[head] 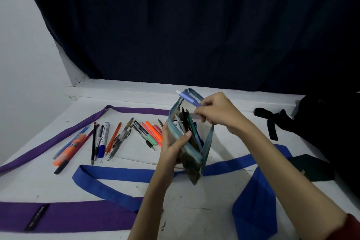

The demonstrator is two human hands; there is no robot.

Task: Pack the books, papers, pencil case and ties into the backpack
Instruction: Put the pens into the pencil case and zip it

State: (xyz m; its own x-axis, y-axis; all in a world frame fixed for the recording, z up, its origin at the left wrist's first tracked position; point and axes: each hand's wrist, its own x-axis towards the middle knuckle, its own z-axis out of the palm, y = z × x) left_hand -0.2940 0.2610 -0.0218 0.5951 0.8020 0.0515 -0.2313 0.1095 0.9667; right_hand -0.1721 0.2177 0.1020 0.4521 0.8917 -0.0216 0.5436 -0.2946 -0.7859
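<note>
a white painted table top [204, 210], scuffed and marked with dark smudges, runs back to a raised white ledge [136, 85]; behind it hangs a dark navy curtain [194, 25], and a pale plain wall [23, 45] fills the left side. the left hand [173, 146] grasps a clear plastic pencil case with a grey-blue zip edge [206, 142], held upright above the table with its mouth open and several pens standing inside. the right hand [218, 113] pinches a lilac pen with a white end [188, 98] at the top of the case's opening. a row of loose pens, pencils and markers [109, 138] lies on the table left of the case, among them an orange highlighter [68, 152] and a blue-capped white marker [103, 138]. a long purple fabric tie [68, 216] loops along the left and near edge of the table, and a bright blue fabric tie [120, 173] lies across the middle, passing under the case and crossing over the purple one. a black backpack [331, 122] sits at the far right, its strap [272, 122] trailing onto the table, with a dark green flat item [311, 167] just in front of it.
</note>
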